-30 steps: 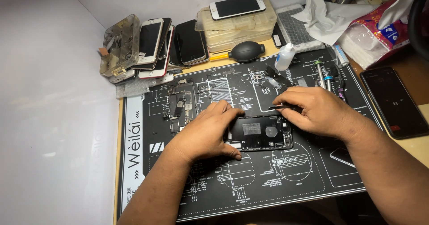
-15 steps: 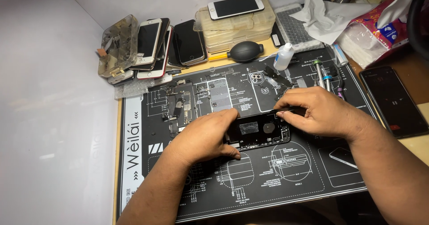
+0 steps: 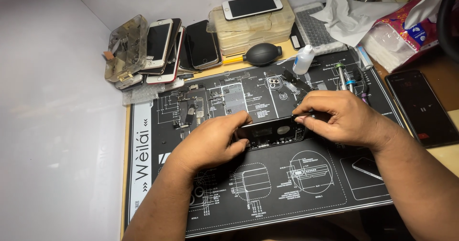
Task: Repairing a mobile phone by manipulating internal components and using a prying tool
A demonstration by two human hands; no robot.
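An opened black phone body is tilted up on its long edge above the black repair mat. My left hand grips its left end, thumb on the near edge. My right hand pinches its right end with fingertips on the top edge. The phone's inner side with dark parts faces me. Loose small parts lie on the mat just behind my left hand.
A row of phones leans at the back left beside a clear case. Stacked plastic boxes carry a white phone. A black air blower, a small bottle, screwdrivers and a dark phone lie around.
The phone body lay flat on the mat before; both hands have tipped it up onto its edge and raised it slightly.
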